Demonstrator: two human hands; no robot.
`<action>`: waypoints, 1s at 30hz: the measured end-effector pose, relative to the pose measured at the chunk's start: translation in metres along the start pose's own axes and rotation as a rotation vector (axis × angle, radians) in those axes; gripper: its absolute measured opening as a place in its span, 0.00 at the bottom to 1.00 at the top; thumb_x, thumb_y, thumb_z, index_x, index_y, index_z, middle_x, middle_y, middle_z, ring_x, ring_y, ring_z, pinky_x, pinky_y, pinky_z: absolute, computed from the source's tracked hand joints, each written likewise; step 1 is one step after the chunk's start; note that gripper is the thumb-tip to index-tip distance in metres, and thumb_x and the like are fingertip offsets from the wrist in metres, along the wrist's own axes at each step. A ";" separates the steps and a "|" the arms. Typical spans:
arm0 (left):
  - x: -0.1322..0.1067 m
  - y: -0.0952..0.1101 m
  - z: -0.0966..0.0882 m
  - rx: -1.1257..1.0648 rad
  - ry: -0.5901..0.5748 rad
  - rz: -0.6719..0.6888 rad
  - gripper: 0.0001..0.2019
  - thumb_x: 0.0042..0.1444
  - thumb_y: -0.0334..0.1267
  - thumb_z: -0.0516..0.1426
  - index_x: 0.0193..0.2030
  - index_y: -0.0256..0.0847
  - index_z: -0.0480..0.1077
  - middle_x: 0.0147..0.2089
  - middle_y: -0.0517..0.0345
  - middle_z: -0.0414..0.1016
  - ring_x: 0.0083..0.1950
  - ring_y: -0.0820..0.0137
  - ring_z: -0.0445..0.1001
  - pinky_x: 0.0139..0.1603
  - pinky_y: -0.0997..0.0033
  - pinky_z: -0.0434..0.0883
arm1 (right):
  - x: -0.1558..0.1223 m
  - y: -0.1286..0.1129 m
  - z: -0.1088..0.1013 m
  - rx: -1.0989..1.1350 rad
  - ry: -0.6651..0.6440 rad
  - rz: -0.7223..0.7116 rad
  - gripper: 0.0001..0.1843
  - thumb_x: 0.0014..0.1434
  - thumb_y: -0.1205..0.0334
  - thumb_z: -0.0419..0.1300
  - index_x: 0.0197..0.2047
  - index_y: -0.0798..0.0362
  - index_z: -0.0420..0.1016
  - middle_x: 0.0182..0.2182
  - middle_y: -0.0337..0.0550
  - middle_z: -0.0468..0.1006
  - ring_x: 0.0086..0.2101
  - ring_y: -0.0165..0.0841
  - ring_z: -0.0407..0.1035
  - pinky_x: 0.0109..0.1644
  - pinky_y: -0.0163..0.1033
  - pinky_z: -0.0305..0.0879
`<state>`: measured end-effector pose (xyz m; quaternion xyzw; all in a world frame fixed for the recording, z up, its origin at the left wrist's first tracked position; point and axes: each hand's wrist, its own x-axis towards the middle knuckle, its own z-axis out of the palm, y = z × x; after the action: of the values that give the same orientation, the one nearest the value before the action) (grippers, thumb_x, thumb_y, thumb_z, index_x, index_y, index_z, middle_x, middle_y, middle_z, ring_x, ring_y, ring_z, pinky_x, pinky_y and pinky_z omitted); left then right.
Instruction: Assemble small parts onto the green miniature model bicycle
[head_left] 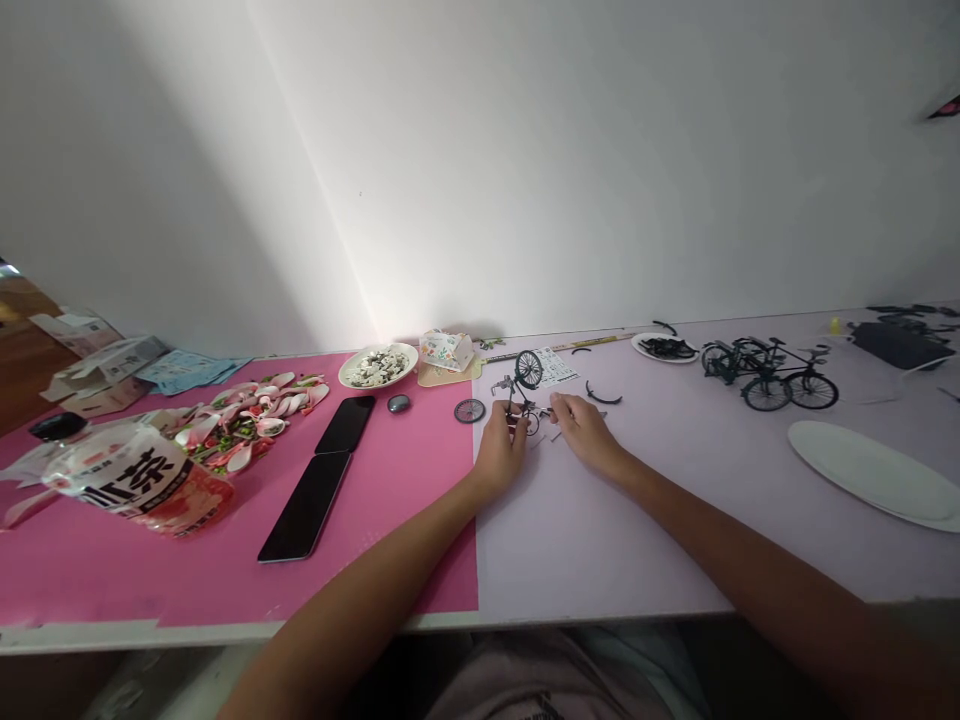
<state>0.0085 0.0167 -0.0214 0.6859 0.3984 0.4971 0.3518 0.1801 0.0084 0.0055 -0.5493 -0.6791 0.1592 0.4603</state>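
A small dark model bicycle [529,369] stands partly assembled between my hands, with one spoked wheel up at the back. My left hand [503,440] is closed round its frame near the lower end. Close on the right, my right hand [579,428] pinches a small part at the bicycle's near end; the fingertips hide most of it. A loose spoked wheel [469,411] lies flat to the left of my left hand. Curved black pieces, one of them a mudguard-like strip [604,395], lie beyond my right hand. A printed sheet [556,366] is behind the bicycle.
Finished-looking model bicycles [772,375] stand on the right, near a plate of black parts [665,348] and a white oval plate [870,465]. On the left are a drink bottle [142,480], two dark phones [307,505], a plate of small pieces [379,368] and a pile of pink spoon-like pieces [281,405].
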 end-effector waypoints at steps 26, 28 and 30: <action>0.001 0.000 0.000 0.000 -0.015 -0.021 0.07 0.68 0.38 0.54 0.48 0.42 0.59 0.47 0.50 0.75 0.42 0.68 0.77 0.40 0.68 0.71 | -0.001 -0.004 -0.003 -0.013 -0.094 0.057 0.30 0.68 0.36 0.46 0.22 0.48 0.59 0.18 0.38 0.66 0.21 0.34 0.59 0.28 0.40 0.53; 0.001 0.000 0.000 0.005 -0.016 -0.024 0.07 0.68 0.38 0.54 0.48 0.42 0.59 0.46 0.50 0.75 0.42 0.68 0.78 0.41 0.67 0.71 | -0.001 -0.003 -0.003 -0.007 -0.086 0.059 0.30 0.67 0.37 0.48 0.22 0.49 0.62 0.20 0.39 0.69 0.23 0.34 0.61 0.28 0.39 0.54; 0.001 0.000 0.000 0.003 -0.019 -0.030 0.07 0.68 0.38 0.54 0.48 0.42 0.59 0.46 0.50 0.75 0.42 0.68 0.78 0.41 0.67 0.71 | -0.001 -0.003 -0.002 0.002 -0.081 0.066 0.29 0.67 0.38 0.49 0.24 0.50 0.66 0.21 0.40 0.72 0.24 0.34 0.63 0.29 0.39 0.56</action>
<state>0.0088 0.0179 -0.0206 0.6850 0.4061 0.4846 0.3619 0.1804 0.0056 0.0081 -0.5639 -0.6785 0.1970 0.4277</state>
